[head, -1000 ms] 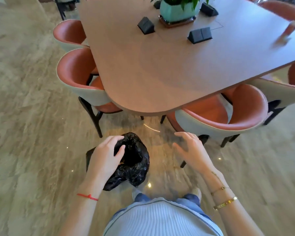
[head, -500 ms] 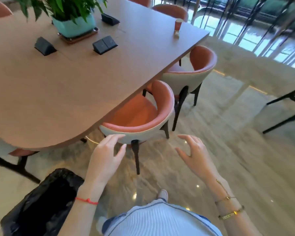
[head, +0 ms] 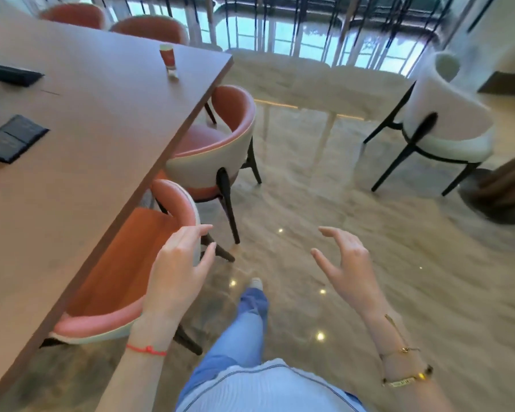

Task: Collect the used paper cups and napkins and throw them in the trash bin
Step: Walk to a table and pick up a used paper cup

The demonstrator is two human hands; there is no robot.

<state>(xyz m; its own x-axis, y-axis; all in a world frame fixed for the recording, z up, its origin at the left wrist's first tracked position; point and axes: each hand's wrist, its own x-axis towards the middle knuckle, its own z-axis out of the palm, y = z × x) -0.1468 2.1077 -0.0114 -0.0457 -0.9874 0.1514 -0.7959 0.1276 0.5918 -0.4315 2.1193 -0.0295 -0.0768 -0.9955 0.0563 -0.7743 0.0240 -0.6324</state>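
Both my hands are empty: my left hand (head: 179, 272) and my right hand (head: 347, 264) hang in front of me with fingers loosely spread and lightly bent, holding nothing. One leg (head: 247, 319) is out in front over the polished floor (head: 354, 203), so I judge I am in the collecting step, walking along the table's right side toward the next piece of rubbish. The trash bin is not in view.

Just left of my left hand a pink chair (head: 125, 272) is tucked under the long wooden table (head: 95, 150), with a second pink chair (head: 217, 144) beyond it. Near the table's far corner stands a red paper cup (head: 167, 55), upright, with a small pale scrap (head: 173, 74) just in front of it, probably a napkin, though it is too small to tell. The next move, I think, calls for passing both chairs, reaching over the edge and taking cup and scrap.

Farther off, a white chair (head: 449, 126) stands well apart on the right, before tall windows (head: 309, 28).
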